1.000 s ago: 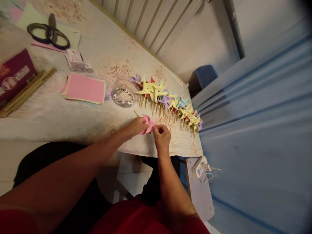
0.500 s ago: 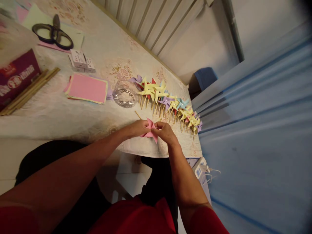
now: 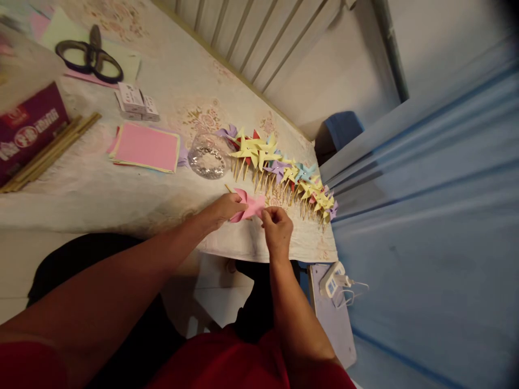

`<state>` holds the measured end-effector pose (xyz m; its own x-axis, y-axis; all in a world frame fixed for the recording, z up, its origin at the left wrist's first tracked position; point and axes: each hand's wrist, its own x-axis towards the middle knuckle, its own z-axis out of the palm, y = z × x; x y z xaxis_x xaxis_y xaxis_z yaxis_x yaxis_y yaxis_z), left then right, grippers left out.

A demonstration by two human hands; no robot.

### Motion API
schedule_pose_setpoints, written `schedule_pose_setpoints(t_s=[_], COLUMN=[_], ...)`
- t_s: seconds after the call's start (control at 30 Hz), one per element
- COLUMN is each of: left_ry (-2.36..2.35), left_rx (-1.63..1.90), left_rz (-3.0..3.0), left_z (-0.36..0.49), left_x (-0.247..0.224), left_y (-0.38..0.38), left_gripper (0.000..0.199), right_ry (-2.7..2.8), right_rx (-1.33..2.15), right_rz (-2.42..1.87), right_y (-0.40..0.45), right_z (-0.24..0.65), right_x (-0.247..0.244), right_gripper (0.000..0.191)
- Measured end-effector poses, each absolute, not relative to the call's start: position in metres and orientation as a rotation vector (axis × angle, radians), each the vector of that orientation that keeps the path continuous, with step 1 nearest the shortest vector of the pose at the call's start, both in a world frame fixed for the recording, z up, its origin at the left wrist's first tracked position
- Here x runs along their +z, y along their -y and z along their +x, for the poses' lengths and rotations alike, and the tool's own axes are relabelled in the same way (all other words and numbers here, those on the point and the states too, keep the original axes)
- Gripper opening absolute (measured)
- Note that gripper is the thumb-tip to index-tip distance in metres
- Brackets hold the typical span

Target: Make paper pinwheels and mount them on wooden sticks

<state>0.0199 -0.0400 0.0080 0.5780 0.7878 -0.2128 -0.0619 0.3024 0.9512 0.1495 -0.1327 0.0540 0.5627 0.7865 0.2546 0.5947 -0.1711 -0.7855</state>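
Note:
A pink paper pinwheel (image 3: 252, 205) is held low over the front of the table between my two hands. My left hand (image 3: 227, 208) grips its left side, thumb on top of the paper. With thumb and forefinger my right hand (image 3: 278, 221) pinches the right-hand tip of the pink paper. The end of a thin wooden stick (image 3: 228, 188) shows just beyond my left hand; whether it joins the pinwheel cannot be seen. Behind my hands lies a long row of finished-looking pinwheels (image 3: 259, 150) on sticks, in yellow, purple, blue and red.
A clear container (image 3: 207, 162) of small shiny pieces stands by a stack of coloured paper (image 3: 148, 147). Farther left are small white boxes (image 3: 137, 102), black scissors (image 3: 91, 55), a purple box (image 3: 30, 129) and wooden sticks (image 3: 57, 146). A blue curtain (image 3: 425, 216) hangs at right.
My right hand has moved from the pinwheel's middle to its right tip, and its wrist has turned more upright. The pinwheel now faces up more openly. My left hand keeps hold.

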Motion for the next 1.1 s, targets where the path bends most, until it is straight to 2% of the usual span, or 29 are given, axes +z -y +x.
schedule_pose_setpoints(t_s=[0.17,0.5,0.8,0.9,1.1], left_ry=[-0.715,-0.743,-0.721,-0.718,-0.777], left_rx=[0.629,0.608,0.596,0.590,0.638], left_rz=[1.088,1.081,0.986,0.955,0.928], left_z=[0.020,0.020,0.020,0.021,0.019], left_x=[0.011,0.008,0.008,0.009,0.017], left_y=[0.042,0.042,0.041,0.041,0.044], left_gripper=[0.014,0.026,0.022,0.014,0.017], right_ry=[1.010,0.954,1.060,1.037,1.023], right_rx=[0.506,0.677,0.832,0.657,-0.149], right_rz=[-1.892,-1.810,-1.676,-1.725,-1.827], right_y=[0.131,0.123,0.131,0.135,0.156], right_z=[0.134,0.141,0.156,0.163,0.143], right_x=[0.042,0.033,0.033,0.030,0.035], right_gripper=[0.020,0.021,0.020,0.021,0.015])
